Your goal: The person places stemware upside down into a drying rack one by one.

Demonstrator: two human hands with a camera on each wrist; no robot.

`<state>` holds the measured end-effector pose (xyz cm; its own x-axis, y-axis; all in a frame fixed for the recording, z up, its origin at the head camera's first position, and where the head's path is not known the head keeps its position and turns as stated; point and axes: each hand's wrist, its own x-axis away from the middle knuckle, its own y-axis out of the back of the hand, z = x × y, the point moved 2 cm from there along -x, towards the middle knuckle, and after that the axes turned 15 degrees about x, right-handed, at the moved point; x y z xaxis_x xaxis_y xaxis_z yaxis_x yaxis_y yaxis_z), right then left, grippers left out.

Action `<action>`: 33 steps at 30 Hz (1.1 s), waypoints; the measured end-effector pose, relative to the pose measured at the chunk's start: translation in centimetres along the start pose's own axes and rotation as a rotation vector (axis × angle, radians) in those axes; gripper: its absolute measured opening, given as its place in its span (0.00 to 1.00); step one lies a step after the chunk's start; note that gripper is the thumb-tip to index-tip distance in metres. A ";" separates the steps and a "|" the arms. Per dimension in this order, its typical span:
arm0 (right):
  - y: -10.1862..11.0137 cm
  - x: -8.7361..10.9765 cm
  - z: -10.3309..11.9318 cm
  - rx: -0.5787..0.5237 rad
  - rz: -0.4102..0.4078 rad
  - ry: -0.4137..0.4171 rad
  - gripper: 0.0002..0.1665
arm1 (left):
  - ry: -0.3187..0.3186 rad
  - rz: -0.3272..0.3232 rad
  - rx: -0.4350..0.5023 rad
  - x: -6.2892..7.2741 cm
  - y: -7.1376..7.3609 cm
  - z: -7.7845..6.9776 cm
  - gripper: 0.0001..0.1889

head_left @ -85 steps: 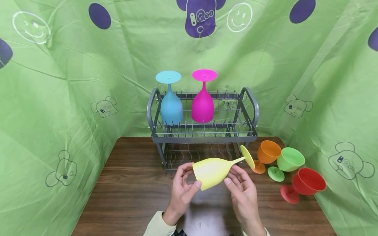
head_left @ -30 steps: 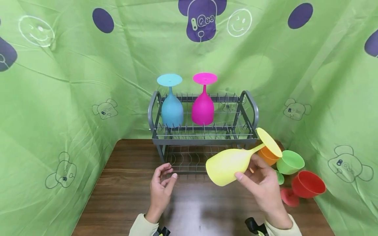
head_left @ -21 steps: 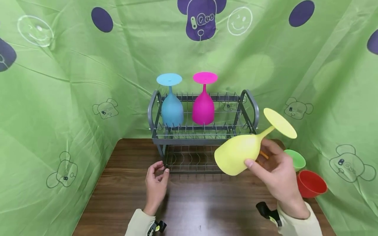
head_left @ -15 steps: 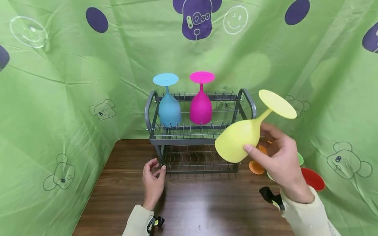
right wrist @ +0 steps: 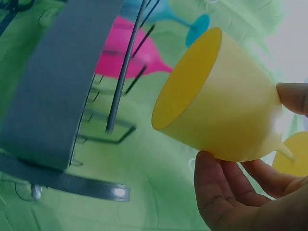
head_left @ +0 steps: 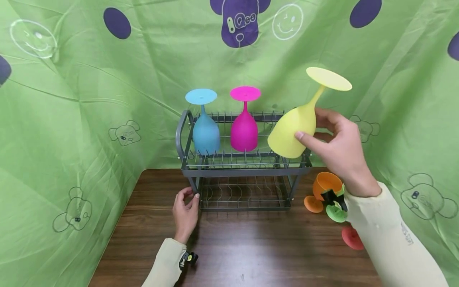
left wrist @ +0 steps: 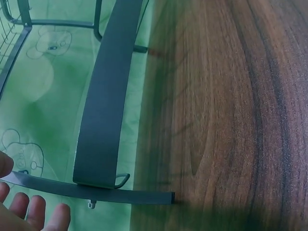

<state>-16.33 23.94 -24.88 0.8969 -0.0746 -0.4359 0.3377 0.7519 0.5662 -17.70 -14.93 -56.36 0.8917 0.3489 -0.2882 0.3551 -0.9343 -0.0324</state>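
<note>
My right hand (head_left: 340, 147) holds a yellow goblet (head_left: 292, 133) by its bowl, thumb on the near side and fingers behind. The goblet is tilted, mouth down and foot up, overlapping the right end of the dish rack (head_left: 247, 172) in the head view. In the right wrist view, its open mouth (right wrist: 187, 82) faces the upper tier. A blue goblet (head_left: 206, 135) and a pink goblet (head_left: 244, 133) stand upside down on the upper tier. Low at the rack's left front leg, my left hand (head_left: 185, 215) grips the leg between thumb and fingers.
On the wooden table (head_left: 251, 255), right of the rack, stand an orange goblet (head_left: 327, 184), a green goblet (head_left: 336, 213) and a red goblet (head_left: 352, 238), the last two partly hidden by my right arm. Green printed cloth (head_left: 143, 79) encloses the back and sides.
The yellow goblet passed from both hands to my right hand alone, then rose to the upper tier's right end, tipping mouth-down. My left hand moved left to the rack's leg.
</note>
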 end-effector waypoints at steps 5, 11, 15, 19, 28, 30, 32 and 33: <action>-0.5 -2.1 -0.1 0.061 0.025 -0.034 0.37 | 0.009 -0.004 -0.023 -0.5 0.0 0.0 0.15; -1.2 -3.9 -0.6 0.183 0.122 -0.092 0.42 | 0.000 -0.006 -0.031 -1.0 0.0 -0.3 0.13; -1.5 -5.0 -1.3 0.253 0.175 -0.120 0.47 | 0.005 0.007 -0.054 -1.2 0.1 -0.3 0.12; -1.6 -5.6 -1.4 0.310 0.204 -0.126 0.49 | 0.005 0.019 -0.085 -1.3 0.3 -0.3 0.10; -3.6 -5.5 -1.1 0.433 0.225 -0.087 0.43 | 0.017 0.032 -0.101 -1.4 0.5 -0.4 0.10; -4.0 -5.5 -1.1 0.456 0.217 -0.074 0.42 | 0.018 0.036 -0.107 -1.4 0.4 -0.4 0.10; -4.2 -5.4 -1.2 0.473 0.207 -0.063 0.42 | 0.017 0.039 -0.114 -1.3 0.4 -0.5 0.10; -4.2 -5.4 -1.2 0.480 0.205 -0.060 0.42 | 0.016 0.039 -0.115 -1.3 0.3 -0.5 0.10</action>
<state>-22.91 21.96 -25.79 0.9684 -0.0057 -0.2494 0.2337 0.3710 0.8988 -18.59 -15.63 -55.55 0.9098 0.3141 -0.2714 0.3487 -0.9330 0.0892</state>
